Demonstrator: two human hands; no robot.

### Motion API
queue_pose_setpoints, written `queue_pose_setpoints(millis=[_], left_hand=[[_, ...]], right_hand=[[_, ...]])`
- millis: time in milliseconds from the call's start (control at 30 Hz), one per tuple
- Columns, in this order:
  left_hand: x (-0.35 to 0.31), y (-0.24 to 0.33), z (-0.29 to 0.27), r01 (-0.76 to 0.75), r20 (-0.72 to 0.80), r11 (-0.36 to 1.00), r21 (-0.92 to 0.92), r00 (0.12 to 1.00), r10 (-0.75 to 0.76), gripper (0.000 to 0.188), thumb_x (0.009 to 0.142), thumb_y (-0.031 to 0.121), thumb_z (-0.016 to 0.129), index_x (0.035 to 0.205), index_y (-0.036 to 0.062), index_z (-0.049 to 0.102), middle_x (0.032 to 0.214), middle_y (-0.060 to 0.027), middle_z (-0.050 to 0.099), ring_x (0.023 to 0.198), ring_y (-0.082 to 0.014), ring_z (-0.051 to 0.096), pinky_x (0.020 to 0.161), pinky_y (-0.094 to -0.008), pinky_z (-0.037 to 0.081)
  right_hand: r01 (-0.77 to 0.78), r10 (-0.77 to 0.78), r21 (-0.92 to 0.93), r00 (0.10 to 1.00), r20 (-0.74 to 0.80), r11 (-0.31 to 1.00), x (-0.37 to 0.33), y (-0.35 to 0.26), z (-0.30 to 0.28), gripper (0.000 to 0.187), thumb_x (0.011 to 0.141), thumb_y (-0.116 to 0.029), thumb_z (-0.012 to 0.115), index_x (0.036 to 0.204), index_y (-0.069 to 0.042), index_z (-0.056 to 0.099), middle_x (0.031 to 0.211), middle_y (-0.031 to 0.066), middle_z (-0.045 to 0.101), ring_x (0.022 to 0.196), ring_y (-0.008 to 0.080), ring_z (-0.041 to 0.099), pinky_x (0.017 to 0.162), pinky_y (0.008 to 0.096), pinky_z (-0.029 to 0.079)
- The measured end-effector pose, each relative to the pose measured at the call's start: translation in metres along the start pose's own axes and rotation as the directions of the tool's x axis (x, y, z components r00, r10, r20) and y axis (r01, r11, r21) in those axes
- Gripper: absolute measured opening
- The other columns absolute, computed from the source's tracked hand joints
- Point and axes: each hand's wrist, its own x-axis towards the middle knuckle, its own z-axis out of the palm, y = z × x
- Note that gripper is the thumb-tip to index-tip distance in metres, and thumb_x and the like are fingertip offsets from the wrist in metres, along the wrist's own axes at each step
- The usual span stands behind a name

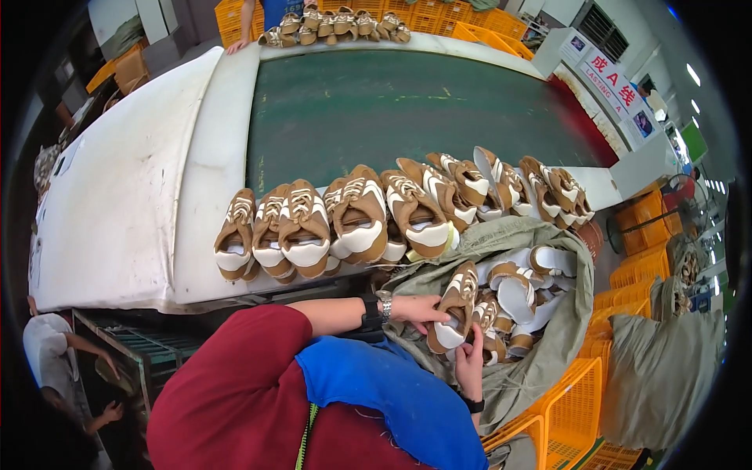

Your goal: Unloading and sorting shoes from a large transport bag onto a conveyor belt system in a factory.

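Note:
Both my hands are on one brown and white lace-up sneaker [454,301], held heel toward me over a cloth-lined container. My left hand [417,310] grips it at the collar from the left. From the lower right, my right hand [469,362] has its fingers closed at the heel. Under and beside it, a pile of similar sneakers [513,298] lies inside the grey-green cloth [560,352]. Directly ahead, a row of laced brown and white sneakers [304,231] stands along the white table edge, several stacked on one another.
A dark green conveyor belt [407,110] runs beyond the row. The white tabletop [117,188] extends left. Orange crates [576,407] stand at right, some under grey cloth [666,376]. More sneakers [337,25] and a person's hand [237,47] are across the belt. Another person [55,352] is at lower left.

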Motion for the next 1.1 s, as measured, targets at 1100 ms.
queue_pose_setpoints(millis=[1100], left_hand=[[-0.021, -0.043, -0.036, -0.128, -0.081, 0.848, 0.514, 0.977, 0.196, 0.045, 0.084, 0.028, 0.059, 0.115, -0.0023, 0.05, 0.093, -0.0131, 0.063, 0.083, -0.0211, 0.061, 0.074, -0.031, 0.048]], right_hand=[[0.598, -0.596, -0.455, 0.785, 0.167, 0.66, 0.212, -0.24, -0.071, 0.041, 0.071, -0.025, 0.073, 0.096, 0.003, 0.055, 0.086, 0.0107, 0.061, 0.078, 0.0158, 0.057, 0.07, 0.0282, 0.046]])
